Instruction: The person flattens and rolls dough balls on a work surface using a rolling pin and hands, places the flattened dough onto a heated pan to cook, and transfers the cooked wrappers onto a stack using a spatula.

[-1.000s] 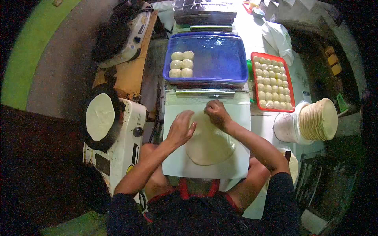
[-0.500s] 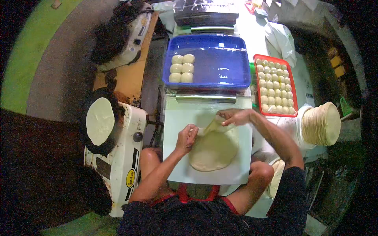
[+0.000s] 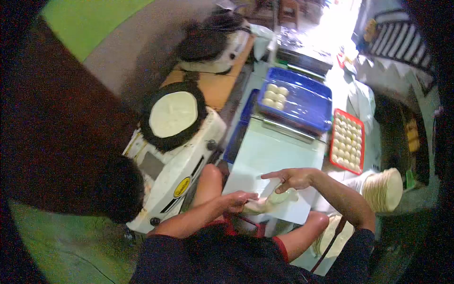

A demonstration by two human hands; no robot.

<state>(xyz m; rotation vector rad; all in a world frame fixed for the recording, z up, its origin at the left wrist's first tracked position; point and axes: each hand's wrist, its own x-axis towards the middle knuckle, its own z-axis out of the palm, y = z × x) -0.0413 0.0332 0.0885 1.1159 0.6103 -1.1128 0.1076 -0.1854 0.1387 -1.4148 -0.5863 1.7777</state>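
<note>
A sheet of dough (image 3: 280,196) hangs gathered between my two hands, over the near edge of the white board (image 3: 265,150). My left hand (image 3: 237,201) is closed on its left side. My right hand (image 3: 294,179) pinches the upper right part, with the index finger stretched out to the left. To the left, a pale flat round of dough (image 3: 173,113) lies on the black pan (image 3: 154,135) of the white stove (image 3: 163,182).
Beyond the board stands a blue tray (image 3: 309,102) with several dough balls. Right of it is a red tray (image 3: 333,154) full of dough balls. A stack of flat rounds (image 3: 385,190) sits at the right. A second stove (image 3: 235,54) is at the back left.
The view has turned left, toward the stove. The dough, earlier spread flat on the board, is now lifted and gathered at the board's near edge, with both hands closed on it.
</note>
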